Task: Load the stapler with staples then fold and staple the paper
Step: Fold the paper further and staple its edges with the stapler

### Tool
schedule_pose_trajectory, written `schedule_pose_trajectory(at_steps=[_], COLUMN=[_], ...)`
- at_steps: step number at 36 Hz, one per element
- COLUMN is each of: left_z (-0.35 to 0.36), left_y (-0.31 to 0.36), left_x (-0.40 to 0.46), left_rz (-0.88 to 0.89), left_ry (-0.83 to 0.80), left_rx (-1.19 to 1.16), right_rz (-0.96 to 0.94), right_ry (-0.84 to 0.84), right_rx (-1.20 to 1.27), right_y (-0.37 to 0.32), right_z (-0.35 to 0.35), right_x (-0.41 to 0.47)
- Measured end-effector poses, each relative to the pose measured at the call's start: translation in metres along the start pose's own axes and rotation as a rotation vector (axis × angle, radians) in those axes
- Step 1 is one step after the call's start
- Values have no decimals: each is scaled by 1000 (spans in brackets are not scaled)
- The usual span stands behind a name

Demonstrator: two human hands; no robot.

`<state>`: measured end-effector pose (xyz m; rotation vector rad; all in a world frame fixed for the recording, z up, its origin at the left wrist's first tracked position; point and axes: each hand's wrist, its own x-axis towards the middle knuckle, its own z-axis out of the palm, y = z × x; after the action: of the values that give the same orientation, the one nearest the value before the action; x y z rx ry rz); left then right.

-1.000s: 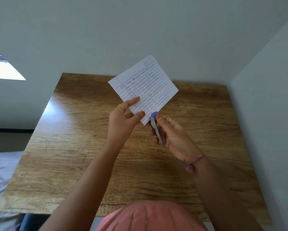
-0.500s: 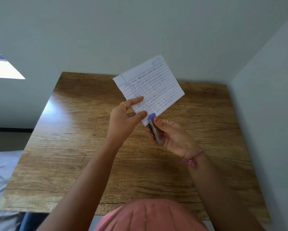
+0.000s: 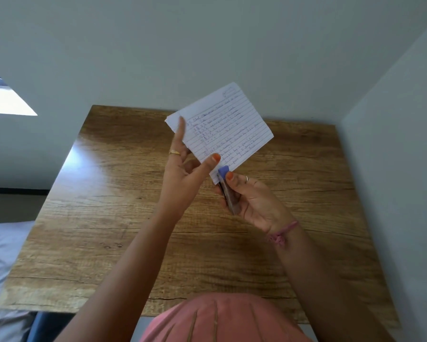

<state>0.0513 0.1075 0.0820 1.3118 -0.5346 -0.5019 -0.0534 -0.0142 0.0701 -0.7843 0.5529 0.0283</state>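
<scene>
A folded sheet of lined paper [image 3: 222, 124] with handwriting is held up above the wooden table [image 3: 108, 218]. My left hand [image 3: 182, 176] pinches its lower left edge between thumb and fingers, with the index finger stretched up along the paper's left side. My right hand [image 3: 252, 198] grips a small stapler [image 3: 226, 188] with a blue tip. The stapler's jaws sit over the paper's bottom corner, and my thumb presses on the blue tip.
The table stands in a corner, with a wall behind it and another along its right side. A grey bed surface [image 3: 0, 255] lies at the lower left. A pink garment [image 3: 219, 319] shows at the bottom edge.
The paper has shifted a little to the right and up. My left index finger has straightened up along the paper's left edge. The stapler stays on the bottom corner.
</scene>
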Motion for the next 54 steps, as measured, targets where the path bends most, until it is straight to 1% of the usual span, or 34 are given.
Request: schedule_pose_trajectory(at_steps=[2,3,6,9,12,16,23,26,28,33,38,42,48,54], left_z=[2,4,11,18,25,25,23,20,16,4,0,-2,-3,-1], left_y=[-5,-7,-15,-20,-22,-26,-29,-26,-23,-10,-8,-6,-1,1], left_x=[-3,-6,-13,-16,-17,-15,-14,-12,-9,2,9,12,16,17], left_rz=[4,-25,-166,-262,-307,-351,-359,-358,-357,-470,-527,-516,-488,-484], left_ry=[17,16,-23,-27,-5,40,50,17,-44,-121,-75,-46,-90,-109], left_rx=[-29,-58,-118,-76,-37,-109,-154,-121,-99,-302,-343,-393,-342,-370], right_rz=[-16,-25,-51,-63,-82,-112,-172,-173,-177,-170,-117,-89,-80,-51], right_ry=[6,12,49,104,133,154,133,147,144,93,70,28,11,13], right_rx=[-10,-17,-54,-84,-66,-49,-40,-69,-96,-181,-219,-137,-51,-1], right_y=[-1,-1,0,3,6,11,13,13,13,13,10,5,-5,-2], right_z=[2,2,5,8,10,13,17,16,14,13,16,11,4,5], right_x=[-1,-1,-1,0,1,2,4,4,4,2,-1,-3,-4,-4])
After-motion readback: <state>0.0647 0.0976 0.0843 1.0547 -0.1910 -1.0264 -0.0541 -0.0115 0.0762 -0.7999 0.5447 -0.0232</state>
